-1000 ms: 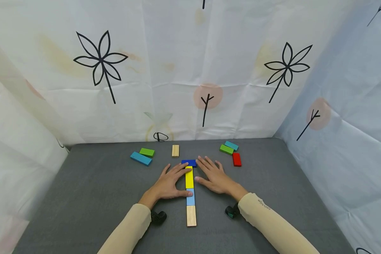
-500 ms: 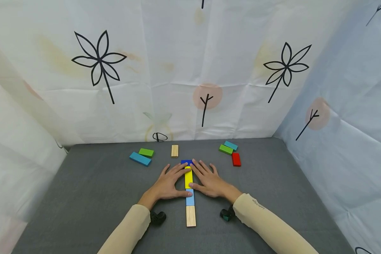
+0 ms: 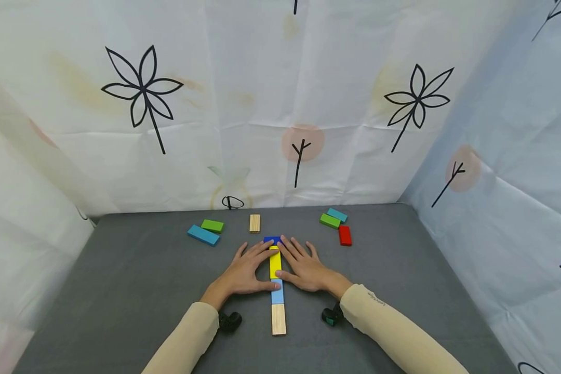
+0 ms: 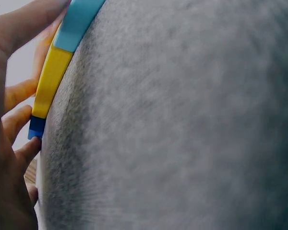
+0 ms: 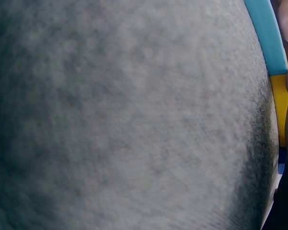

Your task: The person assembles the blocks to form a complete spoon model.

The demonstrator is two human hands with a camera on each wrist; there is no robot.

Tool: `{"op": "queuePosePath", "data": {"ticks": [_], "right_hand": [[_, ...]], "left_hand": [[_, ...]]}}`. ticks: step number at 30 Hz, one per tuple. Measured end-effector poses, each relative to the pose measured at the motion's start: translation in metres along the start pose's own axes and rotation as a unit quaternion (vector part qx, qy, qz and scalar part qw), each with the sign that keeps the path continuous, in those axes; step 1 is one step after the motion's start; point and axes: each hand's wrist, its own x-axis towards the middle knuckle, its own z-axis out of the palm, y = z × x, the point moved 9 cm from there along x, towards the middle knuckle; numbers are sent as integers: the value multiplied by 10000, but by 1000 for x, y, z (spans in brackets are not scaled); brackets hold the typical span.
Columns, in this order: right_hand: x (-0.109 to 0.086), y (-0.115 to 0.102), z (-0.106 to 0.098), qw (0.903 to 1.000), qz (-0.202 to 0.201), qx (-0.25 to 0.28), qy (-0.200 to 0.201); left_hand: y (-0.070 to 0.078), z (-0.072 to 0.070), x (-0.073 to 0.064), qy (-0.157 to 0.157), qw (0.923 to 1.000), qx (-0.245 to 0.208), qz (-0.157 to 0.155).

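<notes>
A dark blue block (image 3: 272, 241) lies crosswise at the far end of a straight row. Below it in the row come a yellow block (image 3: 275, 264), a light blue block (image 3: 277, 295) and a plain wooden block (image 3: 278, 319). My left hand (image 3: 244, 271) lies along the row's left side, fingertips at the dark blue and yellow blocks, thumb tip on the light blue one. From the right, my right hand (image 3: 310, 271) reaches the dark blue block with its fingertips, and its thumb touches the yellow block (image 5: 280, 108). Both hands have extended, spread fingers.
On the grey cloth-covered table (image 3: 135, 291), a blue block (image 3: 203, 235) and a green block (image 3: 212, 226) lie back left. A wooden block (image 3: 254, 223) is behind the row. Green (image 3: 330, 221), blue (image 3: 337, 215) and red (image 3: 345, 235) blocks lie back right.
My right hand has moved left onto the row, its fingertips coming to the dark blue block and its thumb to the yellow one. My left hand stays in place. The head view has shifted slightly.
</notes>
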Motion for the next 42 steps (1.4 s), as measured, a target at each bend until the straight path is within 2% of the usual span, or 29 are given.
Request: {"op": "queuePosePath", "data": {"ticks": [3, 7, 10, 13, 17, 22, 27, 34, 37, 42], "right_hand": [[0, -2, -2, 10000, -38, -23, 28], [-1, -3, -3, 10000, -25, -24, 46], [0, -1, -1, 10000, 56, -8, 3], [-1, -2, -3, 10000, 32, 59, 59], [-1, -2, -3, 9999, 13, 84, 89], [0, 1, 0, 10000, 83, 6, 19], [0, 1, 1, 10000, 82, 11, 34], [-1, -1, -1, 9998, -74, 77, 170], [-1, -2, -3, 9994, -156, 131, 264], [-2, -2, -4, 9997, -90, 97, 188]], "left_hand": [[0, -7, 1, 259, 9997, -20, -11], [-7, -21, 6, 745, 9967, 232, -226], [-16, -28, 13, 876, 9932, 566, -520], [-24, -34, 19, 979, 9900, 715, -727], [-36, -37, 29, 1020, 9876, 639, -1010], [-52, -40, 37, 893, 9858, 496, -1335], [-60, -46, 42, 865, 9860, 305, -1394], [-69, -48, 47, 632, 9850, 46, -1603], [-71, -48, 48, 594, 9856, 10, -1586], [-72, -48, 50, 556, 9865, 61, -1538]]}}
